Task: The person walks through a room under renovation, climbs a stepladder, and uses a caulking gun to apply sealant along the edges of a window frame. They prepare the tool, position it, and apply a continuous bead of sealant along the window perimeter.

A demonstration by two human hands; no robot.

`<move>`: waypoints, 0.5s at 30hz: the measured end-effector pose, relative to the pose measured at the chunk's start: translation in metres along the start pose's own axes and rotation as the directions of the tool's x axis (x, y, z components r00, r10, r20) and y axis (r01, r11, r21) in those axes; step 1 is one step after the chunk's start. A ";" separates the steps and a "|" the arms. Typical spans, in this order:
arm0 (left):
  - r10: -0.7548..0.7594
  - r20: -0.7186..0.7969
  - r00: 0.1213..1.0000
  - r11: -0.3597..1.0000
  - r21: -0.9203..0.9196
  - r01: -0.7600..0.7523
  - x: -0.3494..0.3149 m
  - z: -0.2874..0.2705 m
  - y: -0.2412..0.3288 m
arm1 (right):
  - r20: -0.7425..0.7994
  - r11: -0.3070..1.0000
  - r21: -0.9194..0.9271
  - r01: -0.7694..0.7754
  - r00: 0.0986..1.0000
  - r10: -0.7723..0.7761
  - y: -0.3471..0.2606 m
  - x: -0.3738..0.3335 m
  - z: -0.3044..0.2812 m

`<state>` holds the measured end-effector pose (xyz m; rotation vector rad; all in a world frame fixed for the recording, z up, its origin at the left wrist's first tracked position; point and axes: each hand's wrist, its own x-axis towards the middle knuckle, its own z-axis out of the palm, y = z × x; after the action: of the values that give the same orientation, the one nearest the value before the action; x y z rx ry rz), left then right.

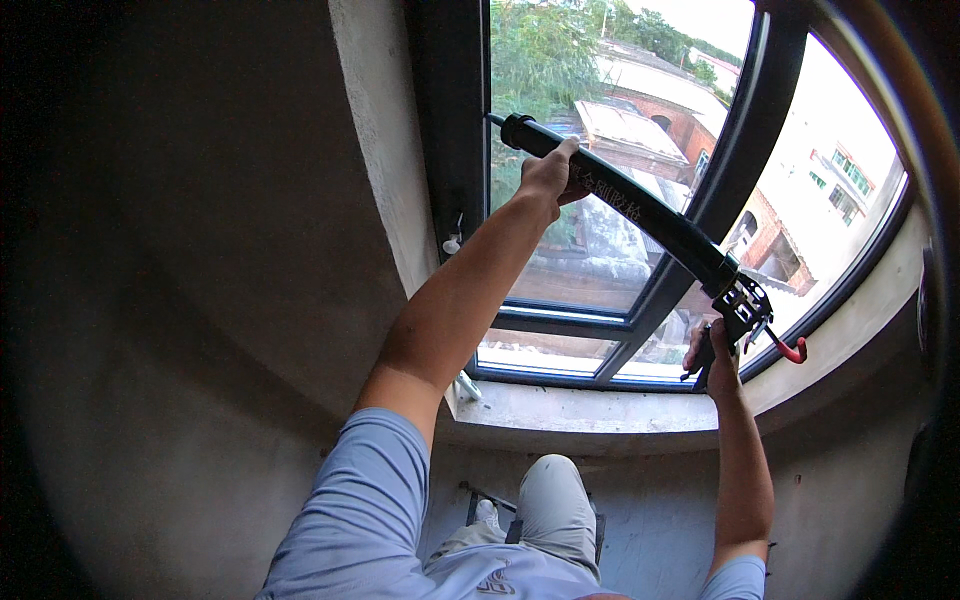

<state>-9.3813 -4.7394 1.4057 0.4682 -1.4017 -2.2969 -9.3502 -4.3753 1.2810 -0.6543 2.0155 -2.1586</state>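
A long black caulking gun (640, 210) is held slantwise in front of a dark-framed window (455, 150). Its nozzle tip points at the left upright of the frame. My left hand (550, 175) wraps the front of the tube, close to the nozzle. My right hand (712, 355) grips the handle and trigger at the lower back end, where a red hooked rod (790, 350) sticks out.
A grey concrete sill (590, 410) runs under the window, with bare plaster wall (200, 250) to the left. A small white piece (452, 243) sits by the frame. My knee (550, 490) is below the sill. Rooftops and trees show through the glass.
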 end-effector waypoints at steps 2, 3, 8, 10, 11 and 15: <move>0.006 0.017 1.000 1.000 -0.014 -0.006 -0.001 -0.001 -0.001 | 0.137 0.999 0.047 -0.002 0.991 -0.004 -0.002 0.000 0.002; 0.002 0.019 1.000 1.000 -0.020 -0.002 -0.001 -0.002 -0.001 | 0.158 0.996 0.081 0.020 0.987 -0.033 -0.005 0.000 0.003; 0.028 0.029 0.999 0.999 -0.030 -0.027 -0.001 -0.004 -0.003 | 0.361 0.972 0.230 0.055 0.922 -0.138 -0.014 0.002 0.014; 0.023 0.025 0.999 1.000 -0.022 -0.022 -0.001 -0.004 -0.004 | 0.373 0.967 0.247 0.056 0.916 -0.148 -0.015 0.002 0.016; 0.018 0.022 1.000 1.000 -0.019 -0.017 -0.002 -0.004 -0.005 | 0.383 0.971 0.236 0.050 0.913 -0.140 -0.015 0.001 0.016; -0.016 -0.001 1.000 1.000 0.009 0.016 -0.002 -0.006 -0.006 | 0.361 0.976 0.217 0.035 0.926 -0.113 -0.012 0.000 0.010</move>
<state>-9.3776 -4.7410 1.3978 0.4846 -1.4140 -2.3038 -9.3438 -4.3830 1.2930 -1.0314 1.5731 -2.0525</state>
